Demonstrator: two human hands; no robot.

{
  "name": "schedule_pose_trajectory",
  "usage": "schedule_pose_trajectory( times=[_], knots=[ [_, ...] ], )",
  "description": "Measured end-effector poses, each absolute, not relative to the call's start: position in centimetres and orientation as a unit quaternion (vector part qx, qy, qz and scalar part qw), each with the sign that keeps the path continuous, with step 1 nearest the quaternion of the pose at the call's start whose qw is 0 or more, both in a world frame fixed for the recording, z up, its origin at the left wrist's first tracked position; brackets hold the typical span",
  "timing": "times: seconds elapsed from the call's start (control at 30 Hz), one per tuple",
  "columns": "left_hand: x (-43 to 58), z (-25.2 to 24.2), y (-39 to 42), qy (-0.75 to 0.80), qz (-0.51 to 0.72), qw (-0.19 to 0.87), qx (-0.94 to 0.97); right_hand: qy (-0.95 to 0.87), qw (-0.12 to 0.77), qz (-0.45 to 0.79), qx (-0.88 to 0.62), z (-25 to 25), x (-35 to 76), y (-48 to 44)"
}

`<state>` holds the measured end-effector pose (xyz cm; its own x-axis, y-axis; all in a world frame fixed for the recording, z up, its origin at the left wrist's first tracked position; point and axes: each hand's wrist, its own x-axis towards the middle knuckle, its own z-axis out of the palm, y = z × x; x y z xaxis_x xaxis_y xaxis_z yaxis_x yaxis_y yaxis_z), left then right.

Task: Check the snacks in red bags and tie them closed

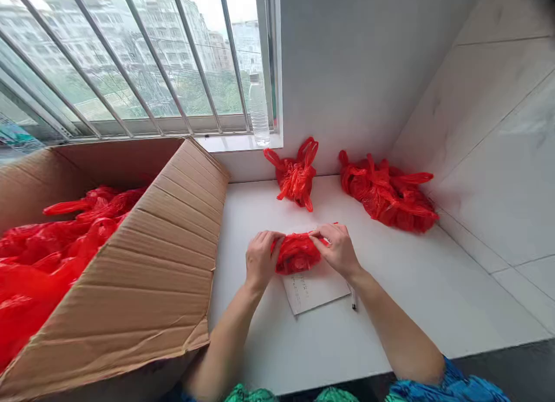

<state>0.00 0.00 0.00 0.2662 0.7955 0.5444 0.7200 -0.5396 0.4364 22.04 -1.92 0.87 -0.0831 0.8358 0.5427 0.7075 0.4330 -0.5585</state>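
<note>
Between my two hands is a red plastic bag (298,257), bunched up with something inside that I cannot make out. My left hand (261,258) pinches its left side near the top. On the other side my right hand (337,249) grips the bag's upper right edge with thumb and fingertips. The bag covers the far part of a sheet of paper (314,295) with handwritten marks. A pen (354,301) lies at the paper's right edge, close to my right wrist.
A large cardboard box (169,246) stands open at the left, holding red plastic bags (65,251). Against the wall sit a knotted red bag (297,173) and a larger red bundle (388,194). A clear bottle (259,113) stands on the sill by the barred window.
</note>
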Motion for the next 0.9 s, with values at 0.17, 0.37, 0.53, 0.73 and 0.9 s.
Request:
schedule_pose_trajectory(
  times=[0.17, 0.37, 0.53, 0.73, 0.9],
  knots=[
    [-1.6, -0.1, 1.3, 0.531, 0.441, 0.039, 0.723, -0.688, 0.428, 0.081, -0.581, 1.6, 25.4, -1.9],
    [-0.6, 0.4, 0.6, 0.488, 0.465, 0.028, 0.738, -0.726, 0.394, 0.148, -0.544, 1.6, 25.1, -2.1],
    [1.2, 1.1, -0.6, 0.407, 0.364, -0.021, 0.837, -0.726, 0.404, 0.103, -0.547, 1.1, 22.1, -2.5],
    [0.9, 0.9, -0.3, 0.445, 0.422, 0.001, 0.790, -0.716, 0.436, 0.121, -0.532, 1.4, 22.7, -2.4],
    [-0.1, 0.9, 0.3, 0.508, 0.545, 0.101, 0.659, -0.596, 0.520, 0.208, -0.575, 2.2, 24.6, -2.4]
  ],
)
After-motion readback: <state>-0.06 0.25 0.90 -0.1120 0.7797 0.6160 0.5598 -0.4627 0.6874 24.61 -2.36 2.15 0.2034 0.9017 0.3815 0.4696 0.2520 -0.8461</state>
